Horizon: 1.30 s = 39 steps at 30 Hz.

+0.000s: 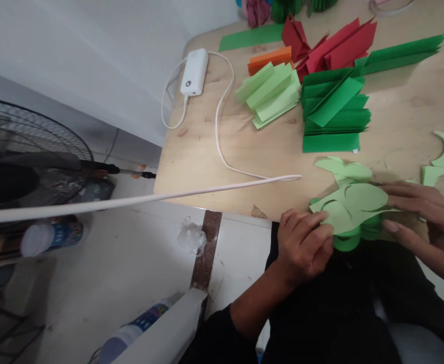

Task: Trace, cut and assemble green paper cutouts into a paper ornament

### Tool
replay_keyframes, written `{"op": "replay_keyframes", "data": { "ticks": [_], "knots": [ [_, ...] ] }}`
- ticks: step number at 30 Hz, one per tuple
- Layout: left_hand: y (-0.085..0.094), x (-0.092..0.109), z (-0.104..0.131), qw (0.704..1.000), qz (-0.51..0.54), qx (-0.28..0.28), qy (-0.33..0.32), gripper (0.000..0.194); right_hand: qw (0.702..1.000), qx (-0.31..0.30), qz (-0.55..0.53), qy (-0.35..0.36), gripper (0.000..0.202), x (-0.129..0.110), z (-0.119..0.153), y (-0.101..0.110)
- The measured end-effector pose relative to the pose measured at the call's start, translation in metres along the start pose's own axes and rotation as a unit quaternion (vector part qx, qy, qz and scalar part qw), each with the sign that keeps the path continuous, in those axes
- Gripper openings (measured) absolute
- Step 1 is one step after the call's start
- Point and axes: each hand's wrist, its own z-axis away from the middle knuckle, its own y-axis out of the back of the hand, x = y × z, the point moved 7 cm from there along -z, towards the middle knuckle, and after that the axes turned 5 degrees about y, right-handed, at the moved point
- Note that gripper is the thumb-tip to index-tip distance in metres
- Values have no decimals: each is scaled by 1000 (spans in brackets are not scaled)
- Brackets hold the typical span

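Observation:
At the table's front edge, my left hand (pixel 305 245) pinches the left end of a light green paper piece (pixel 348 205) with curved cuts in it. My right hand (pixel 426 217) is beside the paper's right end, fingers stretched out and thumb apart; whether it touches the paper is unclear. Darker green rounded paper cutouts (pixel 347 241) show underneath, partly covered. Just beyond lie more light green cutouts (pixel 345 171). Curved light green scraps (pixel 439 159) lie on the right.
Folded green papers (pixel 335 114), light green papers (pixel 270 93), red papers (pixel 341 45) and an orange paper (pixel 269 60) lie farther back on the wooden table (pixel 195 156). A white power bank (pixel 194 72) trails a cable (pixel 217 121). A fan (pixel 28 156) stands left.

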Motion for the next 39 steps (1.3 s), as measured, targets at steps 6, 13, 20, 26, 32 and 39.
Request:
{"op": "replay_keyframes", "data": {
  "ticks": [6,13,20,26,32,39],
  "knots": [
    [-1,-1,0,1000,-1,-5,5,12,999,5,2,46,20,-6,-3,-1],
    [0,1,0,1000,0,8,-9,12,993,15,63,97,15,-9,4,3],
    [-1,2,1,1000,-10,9,-18,13,979,30,111,166,21,-17,8,2],
    [0,2,2,1000,-9,12,-26,14,977,42,110,177,26,-21,10,6],
    [-1,1,1,1000,-3,12,-25,14,979,32,109,168,24,-17,13,7],
    [0,2,1,1000,-5,6,-24,15,986,24,131,97,25,-4,18,3]
  ]
}}
